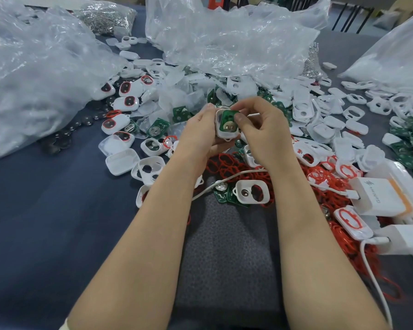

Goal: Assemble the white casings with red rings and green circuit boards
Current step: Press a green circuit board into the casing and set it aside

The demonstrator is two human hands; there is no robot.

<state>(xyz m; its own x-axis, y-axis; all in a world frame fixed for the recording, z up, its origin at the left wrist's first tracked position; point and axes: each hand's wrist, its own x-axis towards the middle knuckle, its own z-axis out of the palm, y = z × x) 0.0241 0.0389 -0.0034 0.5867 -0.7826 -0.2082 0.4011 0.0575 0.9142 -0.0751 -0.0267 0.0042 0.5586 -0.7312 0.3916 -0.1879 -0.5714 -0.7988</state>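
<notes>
**Colleague:** Where was the white casing (221, 132) at that point?

**Me:** Up off the tabletop (45, 198), straight in front of me, with its open side facing me. My left hand (199, 131) gripped it from the left. My right hand (263, 136) came in from the right and pinched the green circuit board (226, 121) lying in the shell, with the thumb on the board's right edge.

**Colleague:** So the hands were together?

**Me:** Close together, both clamped on the one piece. Neither was nearer, because the casing sat between them.

**Colleague:** Which way did it run?

**Me:** Its long axis ran away from me, with the little loop end towards my body. The board filled the far end (whether it was fully seated I couldn't tell, because my thumb hid that edge). As I read it, the next push had to go straight into the shell, thumb against the left hand's backing.

**Colleague:** And the red rings (224, 165)?

**Me:** Heaped on the tabletop just below my wrists, within reach of either hand. I couldn't tell whether one already sat under that board. The closed casings (126, 103) lay off to my left.
</notes>
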